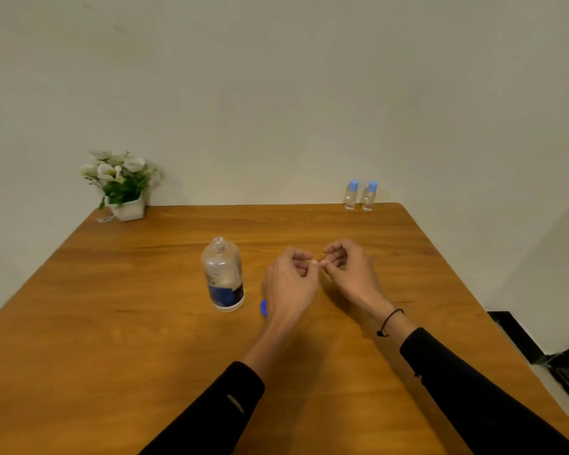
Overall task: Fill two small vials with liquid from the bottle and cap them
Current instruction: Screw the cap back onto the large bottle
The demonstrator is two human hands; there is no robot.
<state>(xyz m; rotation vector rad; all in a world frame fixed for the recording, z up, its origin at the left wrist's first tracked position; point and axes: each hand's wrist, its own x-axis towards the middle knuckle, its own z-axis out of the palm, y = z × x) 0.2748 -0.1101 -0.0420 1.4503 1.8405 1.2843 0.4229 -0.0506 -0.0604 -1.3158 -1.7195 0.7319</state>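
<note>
the bottle (223, 274) stood upright near the middle of the wooden bench (112, 323), its neck uncapped and only a shallow layer of liquid visible low down behind the dark blue label. just to its right, a blue cap (263, 308) lay on the bench, mostly hidden behind the left hand (289, 284). the two vials (360, 195) stood side by side at the far right edge of the bench, against the wall, each closed with a light blue cap and well apart from the hands. both hands hovered over the bench to the right of the bottle, thumb tips nearly meeting — the left hand's fingers (301, 257) loosely curled and holding nothing, the right hand (352, 270) likewise with its fingers (334, 249) bent inward around nothing. a thin black cord (390, 321) circled the right wrist above a black sleeve (473, 395). a white pot of flowers (122, 185) sat at the far left corner.
</note>
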